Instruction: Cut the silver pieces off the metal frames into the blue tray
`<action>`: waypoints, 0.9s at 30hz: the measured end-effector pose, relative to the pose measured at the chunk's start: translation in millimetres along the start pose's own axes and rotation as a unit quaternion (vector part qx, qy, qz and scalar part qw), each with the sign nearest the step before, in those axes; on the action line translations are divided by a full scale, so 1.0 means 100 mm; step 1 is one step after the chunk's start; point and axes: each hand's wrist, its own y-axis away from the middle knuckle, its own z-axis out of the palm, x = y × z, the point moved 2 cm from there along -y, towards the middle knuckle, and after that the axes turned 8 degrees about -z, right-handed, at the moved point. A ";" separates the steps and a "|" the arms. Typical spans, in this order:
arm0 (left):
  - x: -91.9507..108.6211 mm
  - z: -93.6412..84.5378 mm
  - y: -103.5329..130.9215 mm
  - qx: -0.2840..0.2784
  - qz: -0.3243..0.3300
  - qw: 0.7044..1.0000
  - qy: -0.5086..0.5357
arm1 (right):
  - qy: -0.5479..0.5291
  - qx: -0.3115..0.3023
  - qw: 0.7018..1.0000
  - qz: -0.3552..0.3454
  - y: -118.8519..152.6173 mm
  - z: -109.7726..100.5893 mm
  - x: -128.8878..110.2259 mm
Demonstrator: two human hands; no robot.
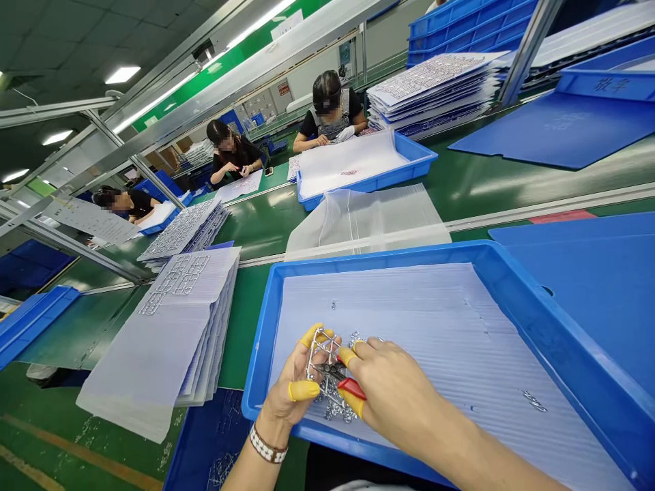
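Your right forearm (pixel 475 438) is reaching over the blue tray (pixel 379 257), right hand (pixel 391 378) clasping red-handled nippers (pixel 353 389) at the silvery frame (pixel 311 358) your left hand (pixel 289 375) is pinching, near left, presumably for steadiness.

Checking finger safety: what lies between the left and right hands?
In the head view, the silver frame, held by the left hand, and the red-handled cutters, held by the right hand, lie there.
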 end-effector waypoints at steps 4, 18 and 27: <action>0.01 0.02 -0.01 0.000 0.000 1.000 -0.004 | 0.006 0.004 1.000 -0.001 0.00 0.01 -0.01; 0.06 -0.01 0.00 0.020 0.020 0.992 -0.119 | 0.061 -0.019 0.998 -0.014 -0.02 0.02 -0.03; 0.09 -0.02 0.01 0.006 0.031 0.994 -0.103 | 0.056 -0.029 0.998 -0.026 -0.01 0.02 0.01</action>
